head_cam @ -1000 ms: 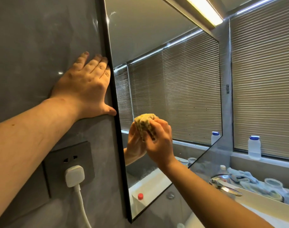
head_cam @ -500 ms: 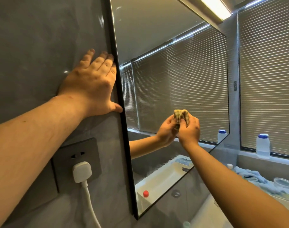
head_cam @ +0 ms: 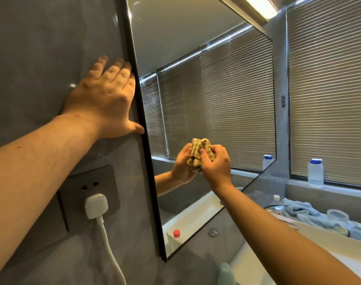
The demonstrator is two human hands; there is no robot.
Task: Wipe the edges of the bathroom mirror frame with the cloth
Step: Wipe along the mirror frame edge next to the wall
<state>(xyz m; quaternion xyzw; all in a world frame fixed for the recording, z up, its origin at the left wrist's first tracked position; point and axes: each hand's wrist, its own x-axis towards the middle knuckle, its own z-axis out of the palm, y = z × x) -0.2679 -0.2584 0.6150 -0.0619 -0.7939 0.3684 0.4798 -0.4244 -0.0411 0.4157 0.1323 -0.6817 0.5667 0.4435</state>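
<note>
A large mirror hangs on the grey wall, and its thin black frame runs down the left side. My left hand lies flat on the wall with straight fingers, its edge and thumb against the frame. My right hand grips a bunched yellow-green checked cloth and holds it against the mirror glass, well to the right of the left frame edge. The mirror shows the reflection of that hand and cloth.
A dark wall socket with a white plug and cable sits below my left arm. A white sink, a faucet, a blue towel, a glass jar and a white bottle on the window ledge lie to the right.
My right hand with the cloth swept right across the glass, then came back a little left and lower. My left hand stays pressed on the wall by the frame.
</note>
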